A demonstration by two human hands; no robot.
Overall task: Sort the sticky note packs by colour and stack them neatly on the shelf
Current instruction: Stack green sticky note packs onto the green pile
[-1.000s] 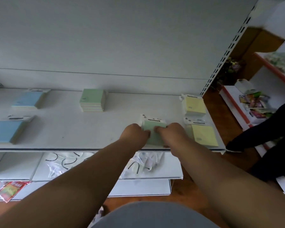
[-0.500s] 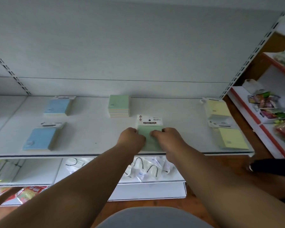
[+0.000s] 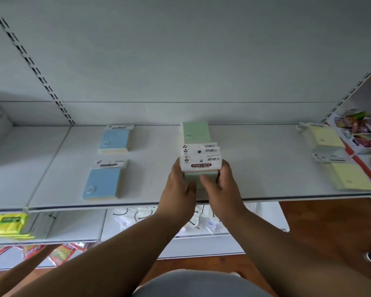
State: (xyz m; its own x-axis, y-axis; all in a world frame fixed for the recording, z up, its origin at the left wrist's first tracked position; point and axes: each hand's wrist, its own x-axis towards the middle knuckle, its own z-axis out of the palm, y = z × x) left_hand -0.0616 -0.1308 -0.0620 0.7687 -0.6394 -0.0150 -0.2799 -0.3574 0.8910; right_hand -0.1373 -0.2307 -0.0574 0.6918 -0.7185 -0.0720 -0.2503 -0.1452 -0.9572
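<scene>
Both hands hold a small stack of green sticky note packs [image 3: 200, 166] with white header cards, raised a little over the white shelf [image 3: 255, 168]. My left hand [image 3: 178, 189] grips its left side and my right hand [image 3: 220, 189] grips its right side. Just behind it lies a green stack [image 3: 195, 132] near the back wall. Two blue stacks lie to the left, one at the back [image 3: 115, 139] and one at the front [image 3: 103, 184]. Yellow stacks lie at the right, back [image 3: 325, 138] and front [image 3: 349, 179].
Slotted uprights [image 3: 30, 61] run up the grey back panel. A lower shelf holds clear bags with black wires [image 3: 137, 213] and a yellow-green pack [image 3: 9, 221]. Red packets [image 3: 60, 254] lie lower still. A side rack with colourful snacks [image 3: 358, 129] stands at the right.
Both hands have lifted the green packs off the front of the shelf and carried them back towards the rear green stack. The view has shifted right to left across the shelf.
</scene>
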